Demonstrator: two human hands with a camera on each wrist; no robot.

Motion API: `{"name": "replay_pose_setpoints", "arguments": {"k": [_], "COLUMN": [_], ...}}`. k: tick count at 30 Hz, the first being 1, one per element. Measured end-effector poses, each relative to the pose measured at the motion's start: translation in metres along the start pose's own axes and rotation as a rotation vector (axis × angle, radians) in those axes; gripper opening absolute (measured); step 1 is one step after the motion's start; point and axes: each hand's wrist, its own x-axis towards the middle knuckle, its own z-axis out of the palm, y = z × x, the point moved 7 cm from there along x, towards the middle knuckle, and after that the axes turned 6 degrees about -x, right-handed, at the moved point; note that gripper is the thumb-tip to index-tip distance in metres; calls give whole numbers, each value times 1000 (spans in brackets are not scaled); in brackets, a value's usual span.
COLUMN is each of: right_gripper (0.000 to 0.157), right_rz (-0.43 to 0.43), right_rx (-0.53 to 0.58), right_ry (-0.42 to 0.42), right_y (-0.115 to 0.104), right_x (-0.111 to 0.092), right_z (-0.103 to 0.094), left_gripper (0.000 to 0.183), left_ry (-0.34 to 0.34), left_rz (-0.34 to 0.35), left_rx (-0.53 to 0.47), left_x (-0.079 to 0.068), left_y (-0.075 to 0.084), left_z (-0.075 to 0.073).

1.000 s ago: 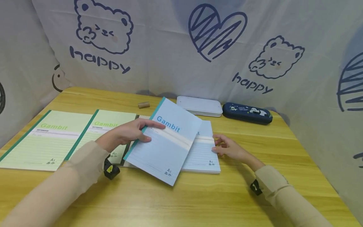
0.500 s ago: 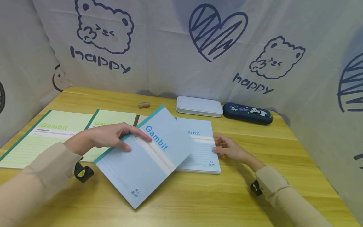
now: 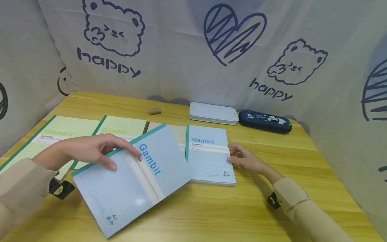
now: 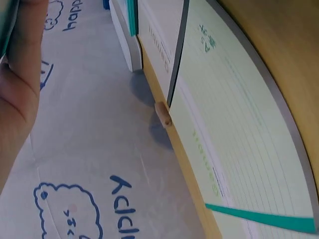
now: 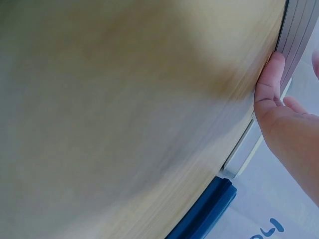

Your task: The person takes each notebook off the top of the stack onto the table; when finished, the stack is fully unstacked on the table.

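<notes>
Left hand (image 3: 87,150) pinches glossy notebook (image 3: 133,183), underneath fingers hidden | beyond it, beige notebook (image 3: 179,132) partly covered | right hand (image 3: 246,159), fingers apart, touches stack (image 3: 208,163)

Tabletop (image 3: 308,154) passable right of blue notebook stack (image 3: 208,164), beyond right hand (image 3: 246,159) — behind stack, white case (image 3: 213,112) blocks; left, held notebook (image 3: 127,188) obstructs.

The front blue notebook (image 3: 133,180) has a smooth paper cover with a glossy highlight. The table (image 3: 242,208) presents a smooth wood-grain surface; the backdrop (image 3: 175,67) is creased, matt cloth. The white case (image 3: 213,112) appears to be smooth plastic.
</notes>
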Motion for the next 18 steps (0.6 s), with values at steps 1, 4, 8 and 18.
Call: {"name": "replay_pose_setpoints", "arguments": {"k": [1, 4, 8, 18], "right_gripper": [60, 58, 57, 58], "right_rz": [16, 74, 75, 84], "right_rx": [-4, -13, -6, -32], "right_ry": [2, 6, 2, -2], "right_y": [1, 5, 2, -1], "right_x": [0, 2, 3, 1], "right_z": [0, 0, 2, 2], "left_gripper": [49, 50, 51, 48], "left_ry": [1, -6, -36, 5], "left_rz": [0, -10, -36, -149], "left_rx": [-20, -98, -171, 96], "left_x": [-3, -12, -28, -68], "left_y": [0, -2, -9, -23], "left_z": [0, -1, 2, -2]}}
